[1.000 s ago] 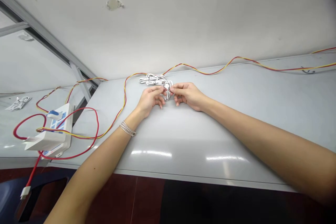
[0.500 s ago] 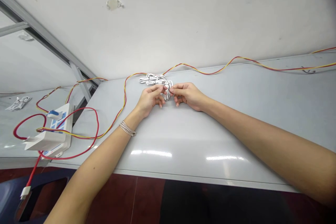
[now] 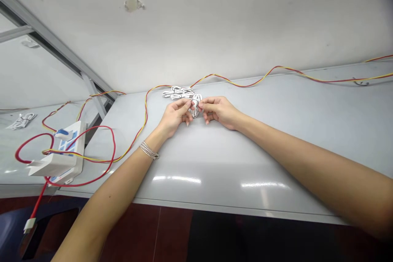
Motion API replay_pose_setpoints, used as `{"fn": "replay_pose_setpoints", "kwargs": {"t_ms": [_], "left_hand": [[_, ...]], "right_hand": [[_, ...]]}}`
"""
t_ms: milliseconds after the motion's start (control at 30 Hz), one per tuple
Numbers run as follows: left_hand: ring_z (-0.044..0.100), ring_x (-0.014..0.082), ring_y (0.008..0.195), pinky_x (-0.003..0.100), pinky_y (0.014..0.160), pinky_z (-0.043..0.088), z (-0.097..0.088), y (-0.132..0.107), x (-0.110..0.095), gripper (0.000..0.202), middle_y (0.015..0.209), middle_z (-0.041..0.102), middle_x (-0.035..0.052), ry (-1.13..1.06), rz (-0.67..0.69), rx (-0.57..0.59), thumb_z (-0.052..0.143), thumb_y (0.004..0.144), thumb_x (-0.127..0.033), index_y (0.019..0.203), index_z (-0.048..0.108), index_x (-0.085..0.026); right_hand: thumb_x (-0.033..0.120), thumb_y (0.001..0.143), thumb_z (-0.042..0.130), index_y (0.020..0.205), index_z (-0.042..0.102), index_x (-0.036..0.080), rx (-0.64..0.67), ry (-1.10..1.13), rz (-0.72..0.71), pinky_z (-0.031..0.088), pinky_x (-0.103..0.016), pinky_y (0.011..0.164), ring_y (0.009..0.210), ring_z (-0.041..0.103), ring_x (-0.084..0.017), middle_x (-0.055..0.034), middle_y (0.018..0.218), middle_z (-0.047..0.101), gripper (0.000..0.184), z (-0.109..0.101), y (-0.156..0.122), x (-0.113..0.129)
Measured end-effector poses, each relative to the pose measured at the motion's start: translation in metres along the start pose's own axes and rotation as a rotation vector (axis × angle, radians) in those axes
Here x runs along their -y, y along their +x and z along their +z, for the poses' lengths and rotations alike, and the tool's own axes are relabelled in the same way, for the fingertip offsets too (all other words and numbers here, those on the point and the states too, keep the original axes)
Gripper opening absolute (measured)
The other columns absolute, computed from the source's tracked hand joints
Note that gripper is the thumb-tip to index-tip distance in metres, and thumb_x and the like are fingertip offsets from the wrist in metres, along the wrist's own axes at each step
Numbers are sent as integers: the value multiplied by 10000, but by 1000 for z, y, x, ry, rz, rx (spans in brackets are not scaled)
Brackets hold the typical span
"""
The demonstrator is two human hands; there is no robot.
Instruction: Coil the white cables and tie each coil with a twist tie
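A coiled white cable (image 3: 196, 110) lies on the grey shelf between my two hands, with a thin black twist tie (image 3: 196, 101) around its upper part. My left hand (image 3: 176, 116) pinches one side of the tie between thumb and forefinger, its other fingers curled below. From the right, my right hand (image 3: 219, 111) pinches the opposite side in the same way. The fingertips hide the ends of the tie. Just behind, touching or very near this coil, are more bundled white cables (image 3: 178, 92) with dark ties on them.
A twisted red-and-yellow wire (image 3: 242, 86) runs along the wall. On the left sit a white power strip (image 3: 80, 147), a white charger (image 3: 53, 164) and a looped red cable (image 3: 114, 143). Another white cable bundle (image 3: 22, 120) lies farther left. The shelf's front edge (image 3: 215, 208) is near me.
The black loop of the tie between my fingers has become smaller and sits closer around the white cable. My hands have hardly moved.
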State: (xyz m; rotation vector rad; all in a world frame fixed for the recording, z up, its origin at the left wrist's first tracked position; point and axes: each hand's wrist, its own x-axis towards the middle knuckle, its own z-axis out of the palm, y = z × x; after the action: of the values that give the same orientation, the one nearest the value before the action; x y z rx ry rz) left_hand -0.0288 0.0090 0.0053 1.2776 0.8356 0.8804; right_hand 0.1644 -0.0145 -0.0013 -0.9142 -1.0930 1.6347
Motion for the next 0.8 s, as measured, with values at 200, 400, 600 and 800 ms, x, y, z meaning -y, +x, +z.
{"fn": "replay_pose_setpoints", "kwargs": {"t_ms": [200, 400, 600, 800], "left_hand": [[598, 84, 522, 221, 425, 463, 6, -3, -2, 328, 860, 662, 27, -7, -2, 13, 798, 826, -422, 906, 642, -145], [601, 82, 529, 211, 432, 474, 6, -3, -2, 398, 849, 649, 16, 0, -9, 33, 827, 775, -474, 890, 634, -146], [596, 82, 537, 211, 452, 476, 5, -4, -2, 401, 823, 637, 13, 11, -14, 66, 819, 786, -486, 891, 638, -143], [606, 95, 557, 218, 455, 473, 5, -5, -3, 361, 828, 632, 22, 11, -27, 101, 797, 816, -470, 867, 629, -154]], "right_hand": [[337, 718, 890, 844, 714, 163, 15, 40, -5, 523, -258, 486, 576, 576, -113, -19, 748, 659, 277, -1, -1, 1], [314, 694, 899, 879, 722, 145, 54, 67, -11, 509, -260, 504, 592, 583, -111, -10, 754, 658, 306, -5, 0, 0], [374, 675, 919, 889, 733, 142, 101, 50, -11, 505, -252, 521, 612, 583, -111, -16, 763, 661, 366, -8, 0, 0], [484, 637, 940, 830, 719, 160, 143, 5, -8, 528, -245, 543, 640, 595, -120, -31, 795, 668, 437, -8, -1, 2]]}}
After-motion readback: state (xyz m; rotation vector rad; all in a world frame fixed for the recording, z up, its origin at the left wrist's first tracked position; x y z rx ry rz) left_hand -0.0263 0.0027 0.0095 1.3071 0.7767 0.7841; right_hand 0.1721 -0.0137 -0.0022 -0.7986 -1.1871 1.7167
